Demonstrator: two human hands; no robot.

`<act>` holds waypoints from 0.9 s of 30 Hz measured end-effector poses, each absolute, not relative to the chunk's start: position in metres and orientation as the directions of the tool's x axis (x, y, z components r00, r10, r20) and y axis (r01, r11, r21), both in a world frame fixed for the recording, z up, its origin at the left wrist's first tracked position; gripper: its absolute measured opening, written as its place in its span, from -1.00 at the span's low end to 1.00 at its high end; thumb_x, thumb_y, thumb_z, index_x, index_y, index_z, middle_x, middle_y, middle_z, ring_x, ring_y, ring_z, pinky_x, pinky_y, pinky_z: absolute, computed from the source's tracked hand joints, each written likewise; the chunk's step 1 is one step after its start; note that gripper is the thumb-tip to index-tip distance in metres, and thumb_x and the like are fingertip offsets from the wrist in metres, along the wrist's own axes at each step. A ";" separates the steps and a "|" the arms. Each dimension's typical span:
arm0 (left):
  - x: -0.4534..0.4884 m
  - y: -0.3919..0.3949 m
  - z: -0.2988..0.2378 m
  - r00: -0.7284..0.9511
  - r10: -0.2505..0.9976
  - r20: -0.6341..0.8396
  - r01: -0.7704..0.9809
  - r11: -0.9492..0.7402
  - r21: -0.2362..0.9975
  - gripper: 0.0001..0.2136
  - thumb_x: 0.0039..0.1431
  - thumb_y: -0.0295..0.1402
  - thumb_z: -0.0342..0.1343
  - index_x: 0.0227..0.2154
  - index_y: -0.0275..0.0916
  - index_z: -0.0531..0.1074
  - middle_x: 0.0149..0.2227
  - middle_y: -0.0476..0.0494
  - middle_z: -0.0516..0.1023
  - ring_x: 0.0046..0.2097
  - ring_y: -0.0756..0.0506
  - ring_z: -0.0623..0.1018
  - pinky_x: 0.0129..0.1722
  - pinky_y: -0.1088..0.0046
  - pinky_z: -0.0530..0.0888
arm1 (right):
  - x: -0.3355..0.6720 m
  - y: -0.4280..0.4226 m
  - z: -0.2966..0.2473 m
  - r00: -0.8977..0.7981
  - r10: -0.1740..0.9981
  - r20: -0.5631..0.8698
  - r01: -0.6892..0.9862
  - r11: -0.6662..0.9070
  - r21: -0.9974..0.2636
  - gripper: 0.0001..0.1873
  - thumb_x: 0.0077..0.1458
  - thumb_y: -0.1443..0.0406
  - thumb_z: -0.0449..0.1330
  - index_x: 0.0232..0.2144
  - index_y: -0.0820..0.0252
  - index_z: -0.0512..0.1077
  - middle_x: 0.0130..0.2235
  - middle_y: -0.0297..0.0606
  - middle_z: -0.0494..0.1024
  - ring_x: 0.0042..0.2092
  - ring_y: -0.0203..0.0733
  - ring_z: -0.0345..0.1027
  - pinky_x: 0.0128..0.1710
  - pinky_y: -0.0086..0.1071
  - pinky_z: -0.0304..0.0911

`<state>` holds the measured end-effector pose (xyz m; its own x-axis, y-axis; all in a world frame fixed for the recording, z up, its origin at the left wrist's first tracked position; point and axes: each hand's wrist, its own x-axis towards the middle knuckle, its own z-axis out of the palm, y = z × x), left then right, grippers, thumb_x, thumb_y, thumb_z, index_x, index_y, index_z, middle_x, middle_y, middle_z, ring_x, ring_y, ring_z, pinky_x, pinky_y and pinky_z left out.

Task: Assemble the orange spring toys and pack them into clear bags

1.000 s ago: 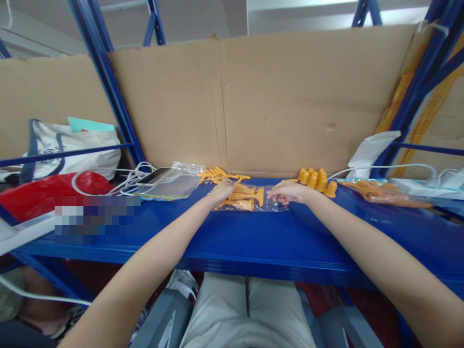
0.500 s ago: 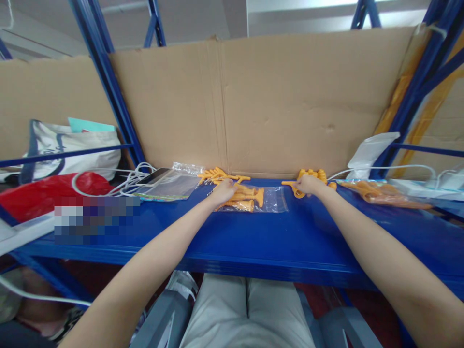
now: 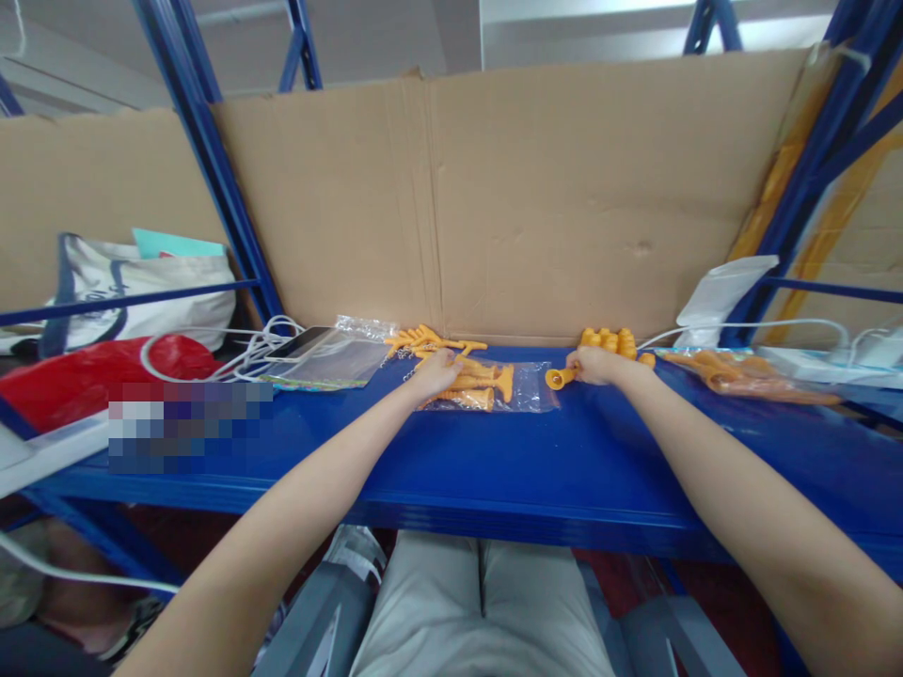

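Note:
My left hand [image 3: 438,371] is closed at the left end of a clear plastic bag [image 3: 529,387]. Inside or on that bag lie several orange plastic pieces [image 3: 469,400], one with a T-shaped end; exactly what my fingertips touch is partly hidden. Behind this hand sits a pile of orange T-shaped pieces with small chains [image 3: 423,337]. My right hand [image 3: 594,365] grips an orange hollow plastic piece [image 3: 560,378], its round open end facing me, just past the bag's right end. Several more orange hollow pieces [image 3: 608,340] stand in a group behind my right hand.
A blue shelf top [image 3: 508,470] is backed by a cardboard panel [image 3: 550,207]. At right lies another bag of orange pieces [image 3: 740,376] beside white cables. A flat clear pouch [image 3: 324,362], white cables [image 3: 261,343] and a red bag [image 3: 119,367] are at left.
My right hand has shifted slightly left, and the orange piece in it has turned so its open end points toward me. My left hand stays nearly in place.

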<state>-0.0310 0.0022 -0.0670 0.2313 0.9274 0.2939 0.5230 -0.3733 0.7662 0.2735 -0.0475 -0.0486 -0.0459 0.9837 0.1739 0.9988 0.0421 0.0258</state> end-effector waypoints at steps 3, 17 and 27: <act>-0.032 0.003 -0.068 0.226 0.926 0.302 0.513 -0.377 0.771 -0.86 0.05 -0.35 0.08 -0.30 -0.23 0.40 -0.11 -0.31 0.53 0.06 -0.34 0.42 0.11 0.08 0.27 | 0.264 -0.056 -0.033 -0.015 0.992 0.127 0.987 -0.006 0.163 -0.80 -0.05 0.40 0.22 -0.31 0.13 0.56 -0.07 -0.03 0.51 0.04 0.14 0.30 -0.03 -0.06 0.18; -0.033 0.000 -0.066 0.206 0.926 0.317 0.625 -0.374 0.685 -0.80 0.11 -0.29 0.03 -0.25 -0.27 0.42 -0.03 -0.35 0.51 0.08 -0.34 0.42 0.08 0.17 0.27 | 0.237 -0.065 -0.021 -0.232 0.971 0.051 0.957 0.237 -0.168 -0.91 -0.16 0.33 0.28 -0.47 0.14 0.55 -0.46 -0.29 0.56 -0.37 -0.17 0.40 -0.38 -0.41 0.24; -0.034 0.001 -0.065 0.203 0.935 0.290 0.639 -0.351 0.685 -0.78 0.10 -0.25 0.05 -0.24 -0.25 0.43 0.00 -0.34 0.50 0.10 -0.32 0.42 0.07 0.22 0.27 | 0.247 -0.065 -0.024 -0.290 0.957 0.000 0.799 0.243 -0.551 -0.78 -0.26 0.19 0.35 -0.48 0.19 0.54 -0.48 -0.34 0.55 -0.39 -0.26 0.36 -0.43 -0.47 0.21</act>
